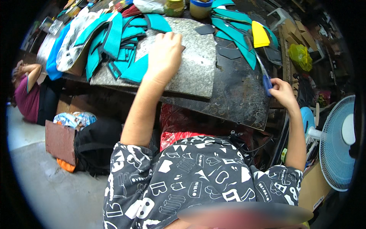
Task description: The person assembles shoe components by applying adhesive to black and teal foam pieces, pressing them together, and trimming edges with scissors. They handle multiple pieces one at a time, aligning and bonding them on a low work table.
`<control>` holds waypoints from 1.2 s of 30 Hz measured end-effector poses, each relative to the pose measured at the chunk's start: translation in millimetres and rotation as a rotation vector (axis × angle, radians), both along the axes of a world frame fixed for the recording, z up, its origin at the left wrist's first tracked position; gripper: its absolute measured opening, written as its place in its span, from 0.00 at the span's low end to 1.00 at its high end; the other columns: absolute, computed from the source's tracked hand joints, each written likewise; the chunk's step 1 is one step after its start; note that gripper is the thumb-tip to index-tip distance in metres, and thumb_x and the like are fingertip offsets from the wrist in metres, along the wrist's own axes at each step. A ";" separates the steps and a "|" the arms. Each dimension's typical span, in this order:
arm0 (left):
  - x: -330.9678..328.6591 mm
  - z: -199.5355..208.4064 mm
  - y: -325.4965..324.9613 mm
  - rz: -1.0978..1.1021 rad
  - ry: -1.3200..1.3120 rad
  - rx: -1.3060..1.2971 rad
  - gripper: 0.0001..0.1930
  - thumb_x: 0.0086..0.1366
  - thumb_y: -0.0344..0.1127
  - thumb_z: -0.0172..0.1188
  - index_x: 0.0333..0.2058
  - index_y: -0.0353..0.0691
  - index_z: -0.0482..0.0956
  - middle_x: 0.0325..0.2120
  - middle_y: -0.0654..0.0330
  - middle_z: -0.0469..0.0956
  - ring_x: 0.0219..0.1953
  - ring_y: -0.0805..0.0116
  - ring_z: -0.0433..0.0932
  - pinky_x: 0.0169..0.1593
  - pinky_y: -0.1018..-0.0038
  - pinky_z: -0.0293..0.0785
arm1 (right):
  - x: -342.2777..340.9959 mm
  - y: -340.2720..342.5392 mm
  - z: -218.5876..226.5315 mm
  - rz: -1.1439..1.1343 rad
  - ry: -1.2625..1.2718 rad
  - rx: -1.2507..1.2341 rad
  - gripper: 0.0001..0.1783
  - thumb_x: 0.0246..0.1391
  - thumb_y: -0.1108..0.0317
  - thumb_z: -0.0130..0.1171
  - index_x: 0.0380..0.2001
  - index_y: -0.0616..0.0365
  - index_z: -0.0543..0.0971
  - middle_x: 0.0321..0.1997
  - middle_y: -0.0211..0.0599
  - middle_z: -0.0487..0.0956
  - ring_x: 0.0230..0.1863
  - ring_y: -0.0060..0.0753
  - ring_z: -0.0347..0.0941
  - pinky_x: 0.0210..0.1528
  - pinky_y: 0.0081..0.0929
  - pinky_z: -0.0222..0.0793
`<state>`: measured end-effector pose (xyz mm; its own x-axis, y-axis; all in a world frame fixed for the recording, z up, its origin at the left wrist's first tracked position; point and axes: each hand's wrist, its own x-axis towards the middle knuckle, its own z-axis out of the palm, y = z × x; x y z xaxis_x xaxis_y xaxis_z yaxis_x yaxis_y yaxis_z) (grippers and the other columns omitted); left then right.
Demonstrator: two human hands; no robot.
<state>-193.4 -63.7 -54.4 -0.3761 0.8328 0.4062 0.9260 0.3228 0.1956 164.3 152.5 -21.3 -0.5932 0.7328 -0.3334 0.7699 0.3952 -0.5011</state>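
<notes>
My left hand (166, 51) is closed above the speckled stone slab (196, 78), its fingers curled away from view. A small dark edge shows beside those fingers; what they hold, if anything, I cannot make out. Under the wrist lies a teal fabric piece (136, 70) with a dark edge. More curved teal pieces (113, 42) are heaped on the slab to the left. At the table's right side, my right hand (283, 92) grips the blue handle of a pair of scissors (267, 81), with the blades pointing away toward a yellow piece (260, 35).
Another pile of teal strips (239, 36) and a dark flat piece (230, 53) lie on the black table (238, 103). Jars (201, 9) stand at the back. A fan (339, 143) is on the right. Another person (30, 93) sits at far left.
</notes>
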 end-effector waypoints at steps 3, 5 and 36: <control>-21.4 -9.8 -20.5 -0.054 0.143 -0.062 0.19 0.54 0.40 0.70 0.42 0.38 0.77 0.39 0.52 0.78 0.44 0.51 0.76 0.46 0.60 0.75 | 9.0 -12.5 18.1 -0.245 0.201 -0.409 0.21 0.45 0.67 0.62 0.45 0.61 0.80 0.28 0.27 0.79 0.26 0.20 0.74 0.30 0.19 0.70; -26.4 -13.3 -21.8 -0.087 0.193 0.026 0.21 0.54 0.40 0.70 0.44 0.38 0.76 0.39 0.51 0.78 0.45 0.51 0.76 0.47 0.60 0.75 | 7.1 -32.0 20.7 -0.131 0.367 -0.513 0.24 0.45 0.67 0.63 0.48 0.62 0.78 0.28 0.29 0.79 0.28 0.20 0.75 0.34 0.19 0.70; 67.7 19.2 -22.8 -0.486 -1.887 0.407 0.14 0.67 0.32 0.61 0.49 0.36 0.74 0.37 0.62 0.81 0.34 0.79 0.82 0.37 0.82 0.81 | -69.0 -108.3 10.2 0.185 0.484 -0.570 0.12 0.55 0.67 0.67 0.32 0.57 0.72 0.23 0.20 0.72 0.24 0.09 0.66 0.25 0.13 0.64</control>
